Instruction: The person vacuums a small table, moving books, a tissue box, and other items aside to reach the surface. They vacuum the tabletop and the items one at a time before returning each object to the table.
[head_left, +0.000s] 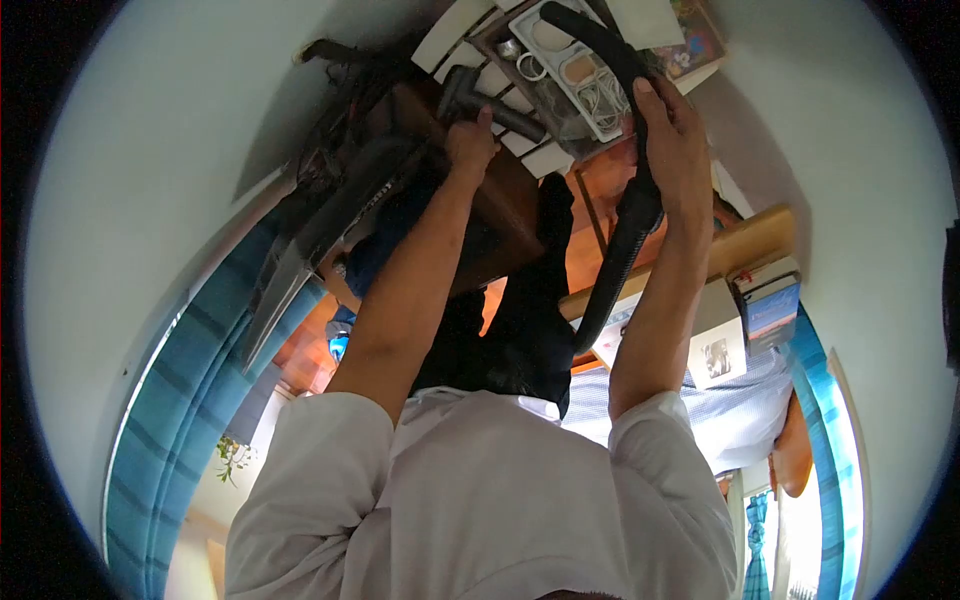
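Note:
In the head view, my left hand (472, 150) is closed on a dark grey T-shaped vacuum nozzle (515, 121) at the upper middle. Its thumb lies along the nozzle and the other fingers are partly hidden. My right hand (676, 135) grips the curved black vacuum hose handle (607, 45). The bare end of that handle points up and left, and a ribbed black hose (608, 285) runs down from it past my right forearm. Nozzle and handle are apart. Beyond them is a clear box (490, 45) holding a white tray (572, 22) with coiled cables and small items.
White slats (450, 35) lie under the box. A dark brown wooden piece of furniture (510, 215) stands below my left hand. At the right are a wooden shelf edge (745, 240) and books (770, 305). A blue curtain (190, 390) hangs at the left.

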